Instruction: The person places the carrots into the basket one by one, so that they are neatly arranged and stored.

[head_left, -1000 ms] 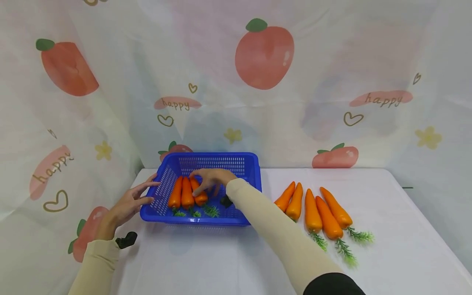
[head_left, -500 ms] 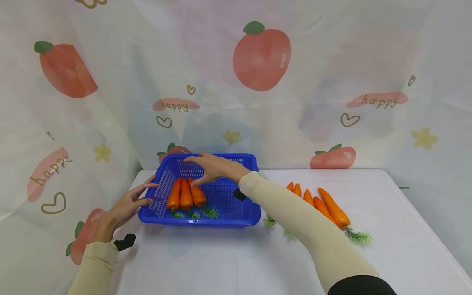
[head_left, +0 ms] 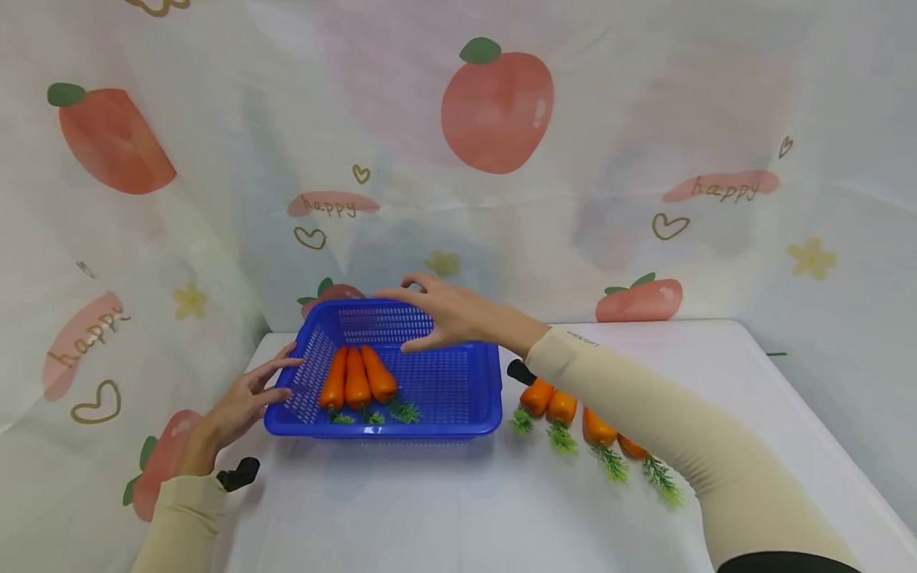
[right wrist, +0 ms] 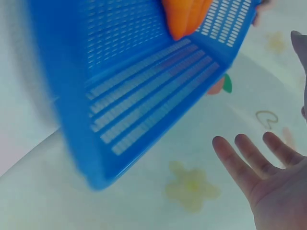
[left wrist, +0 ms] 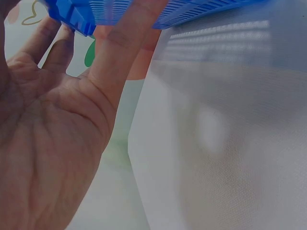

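Observation:
A blue plastic basket (head_left: 437,398) stands on the table's left half. Inside, toward its left, three orange carrots (head_left: 357,382) with green tops lie side by side. My left hand (head_left: 239,406) is at the basket's left side, its extended fingers and thumb touching the rim; the palm (left wrist: 57,115) fills much of the left wrist view. Above the basket's back right part is my right hand (head_left: 454,312), fingers spread and nothing held. The right wrist view shows that hand (right wrist: 283,191) apart from the basket wall.
More carrots (head_left: 562,407) lie on the white table (head_left: 401,509) right of the basket, partly hidden by my right sleeve (head_left: 645,406). A fruit-printed cloth (head_left: 530,239) hangs behind the table and along its left.
My right hand has let go of the third carrot, risen out of the basket and moved right. The left hand stays at the rim.

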The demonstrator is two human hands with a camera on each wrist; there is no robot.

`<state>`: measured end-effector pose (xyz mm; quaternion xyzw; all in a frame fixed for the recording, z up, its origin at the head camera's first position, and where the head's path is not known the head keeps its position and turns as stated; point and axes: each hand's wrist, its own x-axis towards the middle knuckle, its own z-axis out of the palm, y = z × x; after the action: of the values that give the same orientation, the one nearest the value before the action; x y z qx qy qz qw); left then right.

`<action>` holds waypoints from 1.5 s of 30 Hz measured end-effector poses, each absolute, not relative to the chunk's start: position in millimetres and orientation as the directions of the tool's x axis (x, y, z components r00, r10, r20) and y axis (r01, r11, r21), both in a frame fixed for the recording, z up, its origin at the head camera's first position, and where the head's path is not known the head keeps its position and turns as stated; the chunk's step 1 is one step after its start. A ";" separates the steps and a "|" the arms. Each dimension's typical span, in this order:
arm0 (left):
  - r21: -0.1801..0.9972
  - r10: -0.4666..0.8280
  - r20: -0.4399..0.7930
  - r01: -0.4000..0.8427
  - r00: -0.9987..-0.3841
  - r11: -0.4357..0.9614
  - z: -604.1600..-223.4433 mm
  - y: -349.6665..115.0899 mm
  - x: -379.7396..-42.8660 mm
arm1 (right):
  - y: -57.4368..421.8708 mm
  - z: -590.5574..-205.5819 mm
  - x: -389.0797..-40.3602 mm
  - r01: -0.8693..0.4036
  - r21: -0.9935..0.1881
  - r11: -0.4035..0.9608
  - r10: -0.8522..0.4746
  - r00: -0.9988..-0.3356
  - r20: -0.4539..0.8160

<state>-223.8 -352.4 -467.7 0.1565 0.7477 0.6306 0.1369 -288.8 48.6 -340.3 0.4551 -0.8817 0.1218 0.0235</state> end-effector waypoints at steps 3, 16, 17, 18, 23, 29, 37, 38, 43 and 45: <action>0.986 0.403 -0.009 0.060 -0.915 0.158 -467.6 -353.3 -223.5 | 66.7 -340.9 -287.0 -0.821 -0.189 0.539 -0.801 -0.569 0.188; 0.984 0.401 -0.016 0.057 -0.916 0.169 -467.4 -353.6 -223.7 | 169.0 -353.3 -257.5 -0.713 -0.183 0.677 -0.680 -0.701 0.217; 0.983 0.400 -0.016 0.058 -0.916 0.172 -467.3 -353.6 -223.6 | 177.7 -354.4 -255.3 -0.699 -0.190 0.689 -0.664 -0.714 0.222; 0.983 0.400 -0.014 0.060 -0.917 0.174 -467.2 -353.7 -223.5 | 186.1 -355.3 -253.2 -0.688 -0.196 0.698 -0.650 -0.725 0.228; 0.983 0.402 -0.009 0.065 -0.916 0.172 -466.5 -354.6 -223.2 | 224.9 -360.4 -242.2 -0.650 -0.227 0.725 -0.604 -0.759 0.244; 0.985 0.407 -0.017 0.054 -0.913 0.162 -465.2 -353.1 -222.8 | 262.6 -369.8 -230.1 -0.627 -0.259 0.735 -0.574 -0.778 0.255; 0.982 0.394 -0.019 0.057 -0.919 0.179 -464.7 -352.3 -221.3 | 294.9 -382.4 -223.8 -0.611 -0.289 0.737 -0.548 -0.790 0.275; 0.982 0.394 -0.019 0.057 -0.919 0.180 -464.9 -352.3 -221.4 | 298.0 -384.2 -223.0 -0.609 -0.297 0.735 -0.544 -0.792 0.277; 0.984 0.397 -0.017 0.055 -0.918 0.170 -465.0 -351.7 -222.5 | 312.6 -395.0 -218.9 -0.554 -0.396 0.732 -0.497 -0.832 0.245; 0.984 0.395 -0.019 0.052 -0.919 0.170 -464.7 -351.3 -222.4 | 319.1 -400.5 -218.3 -0.514 -0.438 0.738 -0.470 -0.857 0.213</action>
<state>-222.4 -351.3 -464.7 0.1485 0.7524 0.6270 0.1366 -218.3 319.1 -400.5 0.2640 -0.9311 0.2477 0.0441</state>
